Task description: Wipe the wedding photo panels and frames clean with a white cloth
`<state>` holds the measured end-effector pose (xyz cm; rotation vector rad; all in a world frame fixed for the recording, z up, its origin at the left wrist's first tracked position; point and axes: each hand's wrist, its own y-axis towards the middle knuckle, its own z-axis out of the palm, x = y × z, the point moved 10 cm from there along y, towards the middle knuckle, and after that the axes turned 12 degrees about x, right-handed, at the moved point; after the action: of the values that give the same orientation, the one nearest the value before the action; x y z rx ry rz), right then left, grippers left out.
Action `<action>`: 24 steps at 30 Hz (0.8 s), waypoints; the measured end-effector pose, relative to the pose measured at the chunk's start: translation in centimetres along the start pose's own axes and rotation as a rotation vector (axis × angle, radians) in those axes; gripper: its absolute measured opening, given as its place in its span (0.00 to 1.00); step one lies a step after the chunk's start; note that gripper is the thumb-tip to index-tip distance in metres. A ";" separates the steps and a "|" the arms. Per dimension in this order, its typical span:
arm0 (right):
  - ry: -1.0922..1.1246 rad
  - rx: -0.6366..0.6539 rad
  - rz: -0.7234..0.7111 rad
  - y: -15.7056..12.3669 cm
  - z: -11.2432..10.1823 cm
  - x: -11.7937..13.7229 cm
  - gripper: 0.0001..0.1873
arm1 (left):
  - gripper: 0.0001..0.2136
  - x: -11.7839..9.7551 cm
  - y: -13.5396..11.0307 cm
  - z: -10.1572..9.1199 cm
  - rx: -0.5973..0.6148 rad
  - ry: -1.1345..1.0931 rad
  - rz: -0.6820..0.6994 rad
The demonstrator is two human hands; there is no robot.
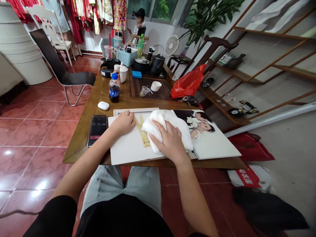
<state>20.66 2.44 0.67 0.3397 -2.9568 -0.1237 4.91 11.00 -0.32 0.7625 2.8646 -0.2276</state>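
A large open photo album (pixel 217 144) lies on the near edge of a wooden table (pixel 81 131). Its right page shows a couple in wedding dress; its left page is plain white. My right hand (pixel 169 140) presses a white cloth (pixel 160 123) down on the middle of the album, fingers spread over it. My left hand (pixel 123 122) rests on the left page with fingers curled, holding the page down. A pale yellow flat tool (pixel 143 133) lies on the page between my hands.
A phone (pixel 97 128) and a white earbud case (pixel 103 105) lie left of the album. Further back stand a cola bottle (pixel 114 88), cups, kettles, a red plastic bag (pixel 187 84) and keys. A black chair (pixel 61 65) stands left; a person sits at the far end.
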 end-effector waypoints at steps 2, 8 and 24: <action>-0.008 -0.020 -0.008 -1.8 -0.1 0.1 0.33 | 0.17 0.0 0.0 0.0 -0.004 -0.005 0.000; 0.015 -0.079 -0.025 -5.1 0.1 -0.4 0.31 | 0.18 0.0 0.1 0.2 0.003 0.009 0.004; 0.077 0.031 -0.472 -6.0 1.0 12.4 0.27 | 0.14 0.4 0.2 0.6 -0.001 0.045 0.012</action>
<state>9.90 -6.17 0.93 1.0159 -2.7470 -0.1166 4.76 11.25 -1.02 0.7947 2.9007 -0.2098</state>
